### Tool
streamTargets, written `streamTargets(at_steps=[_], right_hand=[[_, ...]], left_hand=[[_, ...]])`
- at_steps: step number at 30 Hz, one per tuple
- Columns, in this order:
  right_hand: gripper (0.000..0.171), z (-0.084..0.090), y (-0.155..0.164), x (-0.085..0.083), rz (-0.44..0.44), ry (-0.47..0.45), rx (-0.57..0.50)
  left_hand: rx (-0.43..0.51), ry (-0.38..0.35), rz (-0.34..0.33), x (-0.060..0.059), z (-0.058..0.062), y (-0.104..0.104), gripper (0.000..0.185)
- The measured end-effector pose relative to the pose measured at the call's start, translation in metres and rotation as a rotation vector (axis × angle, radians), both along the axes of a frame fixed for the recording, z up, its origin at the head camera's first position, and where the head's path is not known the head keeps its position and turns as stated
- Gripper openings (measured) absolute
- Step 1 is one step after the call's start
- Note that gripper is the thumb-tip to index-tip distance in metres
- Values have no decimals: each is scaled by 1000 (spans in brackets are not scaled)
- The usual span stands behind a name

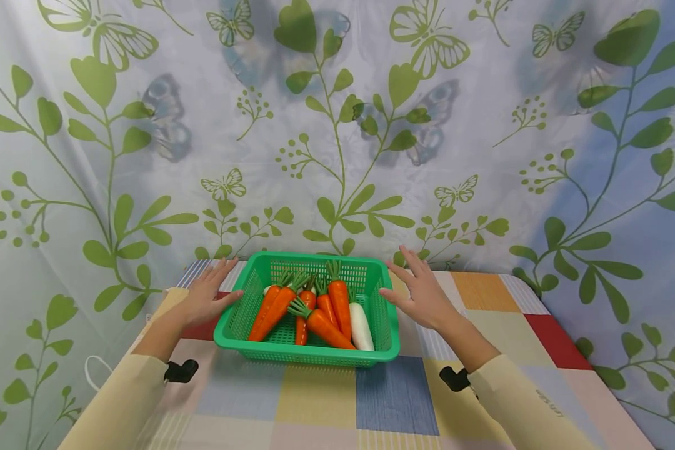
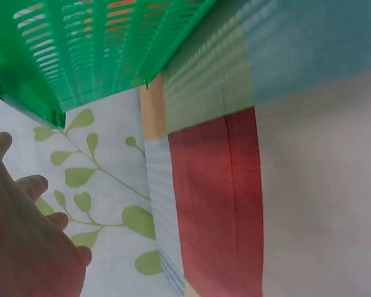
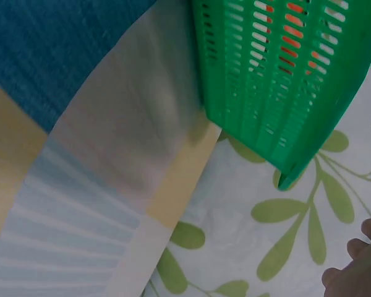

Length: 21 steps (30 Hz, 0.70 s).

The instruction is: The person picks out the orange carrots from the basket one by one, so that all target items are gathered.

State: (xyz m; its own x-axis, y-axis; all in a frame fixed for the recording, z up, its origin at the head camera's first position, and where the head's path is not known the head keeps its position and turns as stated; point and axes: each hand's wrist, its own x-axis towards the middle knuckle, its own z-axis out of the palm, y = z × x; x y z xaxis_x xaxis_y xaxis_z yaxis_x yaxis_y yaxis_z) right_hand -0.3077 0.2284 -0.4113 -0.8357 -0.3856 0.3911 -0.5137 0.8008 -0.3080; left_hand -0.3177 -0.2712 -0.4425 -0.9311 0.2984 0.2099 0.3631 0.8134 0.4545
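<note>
A green slotted plastic basket (image 1: 247,343) stands on the table and holds several orange toy carrots (image 1: 330,312) and one white radish (image 1: 360,325). My left hand (image 1: 210,294) hovers just left of the basket with fingers spread, apart from its rim. On the other side my right hand (image 1: 420,290) is spread the same way, a small gap from the basket's right wall. Neither hand holds anything. The left wrist view shows the basket's wall (image 2: 86,49) above my fingers (image 2: 31,185). In the right wrist view the basket's corner (image 3: 284,99) shows, with fingertips (image 3: 365,247) low right.
The table wears a patchwork cloth (image 1: 394,394) of coloured squares. A white curtain (image 1: 337,125) with green leaves and butterflies hangs right behind the table. A white cord (image 1: 92,372) loops at the table's left edge.
</note>
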Motion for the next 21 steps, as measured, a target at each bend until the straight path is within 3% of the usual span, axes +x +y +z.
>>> streamTargets(at_steps=[7,15,21], right_hand=[[68,3,-16,4,42,-60,-70],[66,3,-29,5,93,-172,-184],[60,5,-39,2,155,-266,-312]], left_hand=[[153,-67,-52,4,-2,4,80],[255,-215,7,7,-2,5,80],[374,-272,2,4,-6,4,76]])
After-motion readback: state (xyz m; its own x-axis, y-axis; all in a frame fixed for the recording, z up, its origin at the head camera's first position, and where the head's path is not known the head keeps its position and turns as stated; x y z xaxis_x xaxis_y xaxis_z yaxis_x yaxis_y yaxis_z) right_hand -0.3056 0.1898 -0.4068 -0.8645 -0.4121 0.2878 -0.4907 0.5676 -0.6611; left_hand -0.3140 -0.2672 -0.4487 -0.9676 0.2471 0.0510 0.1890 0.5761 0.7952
